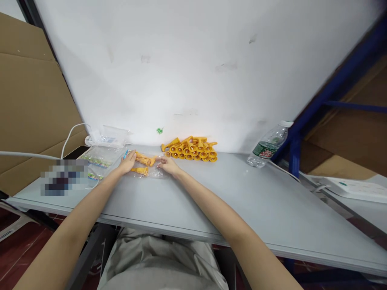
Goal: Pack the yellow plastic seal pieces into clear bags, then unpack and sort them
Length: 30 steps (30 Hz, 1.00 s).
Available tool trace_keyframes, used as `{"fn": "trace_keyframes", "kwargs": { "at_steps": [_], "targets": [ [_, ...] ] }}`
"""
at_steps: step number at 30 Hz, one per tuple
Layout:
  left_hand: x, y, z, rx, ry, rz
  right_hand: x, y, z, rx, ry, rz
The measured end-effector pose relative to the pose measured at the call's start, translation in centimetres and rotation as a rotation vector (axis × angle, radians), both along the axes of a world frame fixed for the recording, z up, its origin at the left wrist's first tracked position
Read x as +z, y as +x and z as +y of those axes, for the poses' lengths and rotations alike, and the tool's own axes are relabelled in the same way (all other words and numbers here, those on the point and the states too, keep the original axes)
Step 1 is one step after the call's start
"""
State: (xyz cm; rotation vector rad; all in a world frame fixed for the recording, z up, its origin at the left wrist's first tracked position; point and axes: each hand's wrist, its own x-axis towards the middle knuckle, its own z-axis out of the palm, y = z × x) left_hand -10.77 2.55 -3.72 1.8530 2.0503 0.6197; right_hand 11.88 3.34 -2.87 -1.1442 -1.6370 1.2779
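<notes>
A clear plastic bag lies on the table in front of me, with several yellow plastic pieces in it. They look like small toy trumpets or horn parts. My left hand grips the bag's left end, beside a strip of coloured print. At the opposite end, my right hand has its fingers curled on the plastic, close to the end of a yellow piece. Its exact hold is partly hidden. Just behind the right hand, a stack of yellow horn-shaped pieces rests against the wall, round openings facing me.
Flat printed bags and a dark phone-like object lie to the left, near a white cable. A tilted, labelled plastic bottle leans at the right. Beyond it are a blue metal frame and a white power strip.
</notes>
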Motion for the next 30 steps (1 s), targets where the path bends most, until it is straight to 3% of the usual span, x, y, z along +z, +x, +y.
{"fn": "trace_keyframes", "kwargs": {
  "at_steps": [4, 9, 15, 18, 30],
  "targets": [
    [0.0, 0.2, -0.1, -0.038, 0.035, 0.099, 0.0, 0.0, -0.1, 0.027, -0.005, -0.034],
    [0.2, 0.2, -0.7, -0.198, 0.199, 0.130, 0.0, -0.2, -0.2, -0.045, 0.033, -0.111],
    [0.1, 0.0, -0.7, -0.286, 0.231, 0.093, 1.5, -0.6, -0.6, 0.245, -0.304, -0.025],
    [-0.4, -0.4, -0.4, -0.309, 0.250, 0.088, 2.1, -1.0, -0.3, 0.298, -0.398, -0.091],
    [-2.2, -1.6, 1.1, -0.417, 0.288, 0.056, 1.5, -1.5, -1.1, 0.210, -0.335, 0.048]
  ]
}}
